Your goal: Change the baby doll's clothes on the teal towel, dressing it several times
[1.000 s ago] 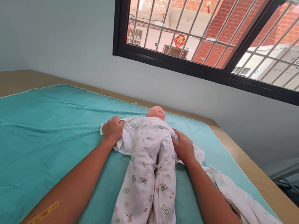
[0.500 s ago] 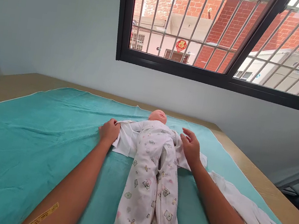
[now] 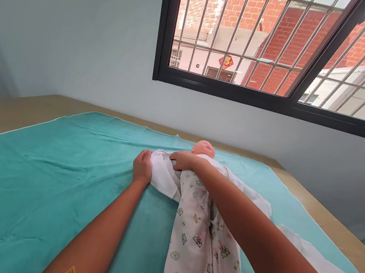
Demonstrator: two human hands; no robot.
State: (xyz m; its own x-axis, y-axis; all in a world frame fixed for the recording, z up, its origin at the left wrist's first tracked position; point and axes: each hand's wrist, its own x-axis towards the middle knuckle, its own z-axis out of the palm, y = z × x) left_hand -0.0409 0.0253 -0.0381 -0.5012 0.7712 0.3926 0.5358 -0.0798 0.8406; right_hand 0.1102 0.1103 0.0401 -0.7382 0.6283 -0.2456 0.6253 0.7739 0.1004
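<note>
A baby doll (image 3: 204, 148) lies on its back, head toward the wall, in printed white trousers (image 3: 192, 235). A white shirt (image 3: 165, 175) lies around its upper body, the sleeves spread to both sides. At the end of the left sleeve, my left hand (image 3: 143, 167) is closed on the cuff. My right hand (image 3: 184, 160) reaches across the doll's chest and grips the same sleeve nearer the shoulder. The right forearm covers part of the doll's middle. What lies inside the sleeve is hidden.
A teal blanket (image 3: 57, 181) covers most of the wooden table (image 3: 35, 104). Another white garment (image 3: 324, 265) lies at the right, partly behind my right forearm. The wall and a barred window (image 3: 225, 85) stand beyond the table.
My right hand has crossed from the right side of the doll to the left sleeve and taken hold there. My left hand stays at the cuff. The view has shifted slightly left.
</note>
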